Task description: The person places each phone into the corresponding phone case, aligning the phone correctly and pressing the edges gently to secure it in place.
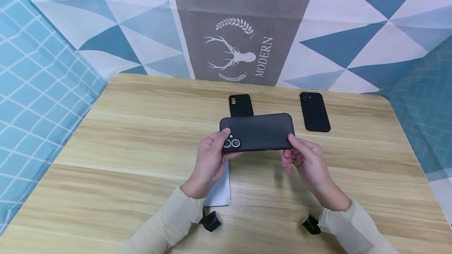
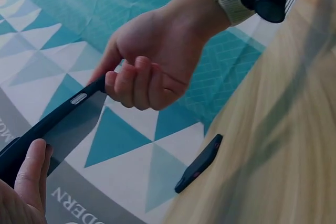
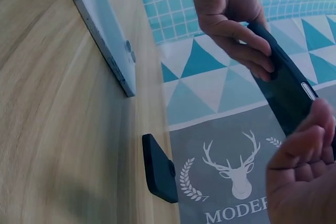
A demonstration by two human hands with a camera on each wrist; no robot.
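While working above the pale wood-grain table (image 1: 123, 140), holds aloft a matte-black rectangular phone (image 1: 266, 130) between narrow thumb-and-finger pinches of left hand (image 1: 209, 156) and right hand (image 1: 311, 163), one at each end, probably for steadiness.

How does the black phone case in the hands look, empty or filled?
Filled: the black phone case shows ringed camera lenses, and the left wrist view shows a glassy front.
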